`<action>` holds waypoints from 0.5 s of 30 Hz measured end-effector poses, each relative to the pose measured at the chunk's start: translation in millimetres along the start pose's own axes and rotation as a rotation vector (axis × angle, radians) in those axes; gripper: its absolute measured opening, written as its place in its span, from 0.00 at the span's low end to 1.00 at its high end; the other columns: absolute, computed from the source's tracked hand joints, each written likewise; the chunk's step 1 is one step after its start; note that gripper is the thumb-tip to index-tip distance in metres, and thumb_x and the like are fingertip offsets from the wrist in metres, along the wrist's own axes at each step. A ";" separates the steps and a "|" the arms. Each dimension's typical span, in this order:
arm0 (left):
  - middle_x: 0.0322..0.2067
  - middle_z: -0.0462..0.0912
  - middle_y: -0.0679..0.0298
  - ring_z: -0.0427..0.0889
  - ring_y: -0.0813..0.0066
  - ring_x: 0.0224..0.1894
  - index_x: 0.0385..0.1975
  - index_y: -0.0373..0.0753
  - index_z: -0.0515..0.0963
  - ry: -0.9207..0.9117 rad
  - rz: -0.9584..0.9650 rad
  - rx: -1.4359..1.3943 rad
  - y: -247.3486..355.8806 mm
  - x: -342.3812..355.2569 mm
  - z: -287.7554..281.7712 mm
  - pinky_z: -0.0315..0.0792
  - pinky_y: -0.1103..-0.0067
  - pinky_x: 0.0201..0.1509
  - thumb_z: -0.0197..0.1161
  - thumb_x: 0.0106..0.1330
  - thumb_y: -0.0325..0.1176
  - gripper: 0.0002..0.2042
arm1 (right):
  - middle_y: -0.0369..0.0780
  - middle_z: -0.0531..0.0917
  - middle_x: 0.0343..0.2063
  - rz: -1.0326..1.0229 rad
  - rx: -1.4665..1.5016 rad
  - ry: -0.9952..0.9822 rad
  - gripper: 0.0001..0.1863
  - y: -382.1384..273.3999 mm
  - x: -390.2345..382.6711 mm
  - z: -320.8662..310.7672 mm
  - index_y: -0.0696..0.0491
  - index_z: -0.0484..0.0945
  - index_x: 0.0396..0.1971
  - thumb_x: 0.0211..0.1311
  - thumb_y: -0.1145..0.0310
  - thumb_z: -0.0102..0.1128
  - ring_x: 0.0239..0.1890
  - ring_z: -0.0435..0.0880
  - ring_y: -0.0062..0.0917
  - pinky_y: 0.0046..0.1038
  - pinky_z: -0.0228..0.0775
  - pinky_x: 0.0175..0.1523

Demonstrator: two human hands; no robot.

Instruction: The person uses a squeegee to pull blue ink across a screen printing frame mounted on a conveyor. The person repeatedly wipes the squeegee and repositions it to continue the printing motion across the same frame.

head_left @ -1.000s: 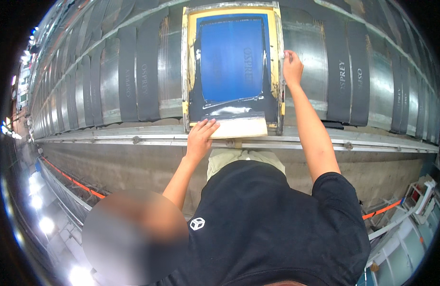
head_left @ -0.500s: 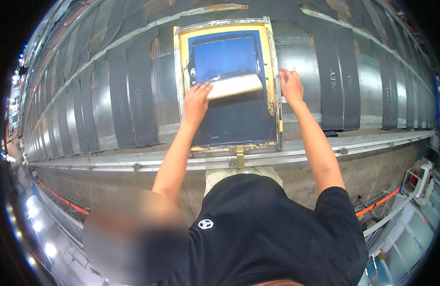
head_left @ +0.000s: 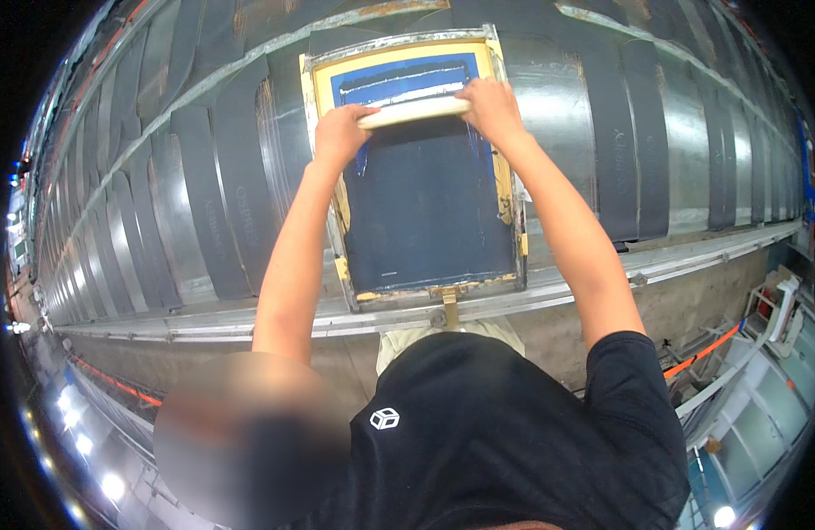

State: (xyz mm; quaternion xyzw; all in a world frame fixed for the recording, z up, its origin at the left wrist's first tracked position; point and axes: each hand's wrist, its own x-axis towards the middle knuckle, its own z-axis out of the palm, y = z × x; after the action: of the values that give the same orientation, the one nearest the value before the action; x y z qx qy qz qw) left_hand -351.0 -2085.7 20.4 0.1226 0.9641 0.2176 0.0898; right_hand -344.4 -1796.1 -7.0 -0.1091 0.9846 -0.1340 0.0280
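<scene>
A squeegee (head_left: 416,111) with a pale, bar-shaped handle lies crosswise over the far part of a screen-printing frame (head_left: 505,124). My left hand (head_left: 338,134) is closed round its left end, and my right hand (head_left: 493,106) grips its right end. The frame has a worn metal rim, yellow tape inside it and a blue mesh (head_left: 391,76). Dark ink shows as a streak beyond the squeegee, while the near part of the screen (head_left: 425,212) looks dark all over. The squeegee's blade is hidden under the handle.
A long metal-topped bench (head_left: 549,102) runs left and right under the frame, with dark fabric panels (head_left: 615,168) laid across it in rows. A metal rail (head_left: 213,322) follows its near edge. A brass-coloured bracket (head_left: 450,309) joins the frame's near side.
My right hand has left the frame's right edge and taken hold of the squeegee. The squeegee has moved away from me to the far part of the screen, with my left hand still on it.
</scene>
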 end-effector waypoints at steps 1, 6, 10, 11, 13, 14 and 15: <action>0.42 0.88 0.61 0.86 0.56 0.44 0.46 0.54 0.88 -0.029 -0.042 -0.014 1.5 -20.4 4.5 0.79 0.66 0.49 0.67 0.54 0.28 0.19 | 0.37 0.83 0.38 -0.042 0.020 0.038 0.18 -5.9 -24.7 3.8 0.45 0.88 0.41 0.46 0.68 0.74 0.49 0.80 0.34 0.39 0.67 0.54; 0.47 0.88 0.63 0.85 0.58 0.48 0.45 0.50 0.87 -0.018 0.039 -0.084 10.6 -145.7 40.6 0.79 0.66 0.52 0.64 0.53 0.20 0.21 | 0.36 0.82 0.38 -0.083 0.178 0.050 0.19 -34.0 -154.8 12.5 0.48 0.87 0.40 0.42 0.73 0.73 0.49 0.79 0.33 0.37 0.66 0.56; 0.49 0.88 0.64 0.86 0.59 0.50 0.46 0.48 0.86 0.070 0.109 -0.055 22.9 -237.7 62.5 0.79 0.64 0.52 0.63 0.50 0.18 0.23 | 0.35 0.82 0.40 -0.095 0.266 0.014 0.22 -55.6 -232.9 13.9 0.48 0.86 0.42 0.40 0.75 0.73 0.49 0.79 0.31 0.37 0.66 0.56; 0.49 0.87 0.65 0.86 0.59 0.51 0.47 0.48 0.86 0.065 0.114 -0.047 24.6 -247.0 61.8 0.79 0.64 0.53 0.63 0.50 0.18 0.23 | 0.35 0.82 0.40 -0.110 0.255 -0.001 0.22 -59.2 -240.8 10.2 0.48 0.86 0.43 0.41 0.74 0.73 0.49 0.78 0.31 0.37 0.66 0.56; 0.50 0.87 0.65 0.85 0.59 0.52 0.47 0.47 0.86 0.059 0.124 -0.033 26.8 -253.7 58.3 0.78 0.65 0.55 0.63 0.51 0.18 0.23 | 0.34 0.82 0.41 -0.140 0.230 -0.031 0.23 -63.3 -245.6 2.6 0.47 0.86 0.44 0.42 0.73 0.73 0.48 0.78 0.30 0.37 0.66 0.55; 0.49 0.87 0.65 0.85 0.60 0.53 0.47 0.47 0.86 0.077 0.141 -0.049 24.2 -246.3 55.5 0.78 0.66 0.55 0.63 0.52 0.18 0.22 | 0.34 0.82 0.42 -0.155 0.189 -0.011 0.23 -61.5 -236.8 -0.2 0.47 0.86 0.44 0.42 0.72 0.73 0.49 0.78 0.30 0.37 0.66 0.55; 0.49 0.87 0.64 0.85 0.60 0.53 0.47 0.47 0.86 0.093 0.157 -0.066 17.5 -231.8 52.3 0.78 0.66 0.56 0.63 0.53 0.18 0.21 | 0.34 0.83 0.43 -0.169 0.149 0.007 0.23 -57.0 -220.2 -2.1 0.46 0.86 0.45 0.42 0.71 0.73 0.50 0.78 0.30 0.37 0.66 0.55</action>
State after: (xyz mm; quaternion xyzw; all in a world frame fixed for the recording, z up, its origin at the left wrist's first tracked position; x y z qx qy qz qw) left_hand -114.6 -2113.5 9.5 0.1843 0.9470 0.2611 0.0315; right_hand -118.1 -1800.2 16.1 -0.1891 0.9592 -0.2091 0.0212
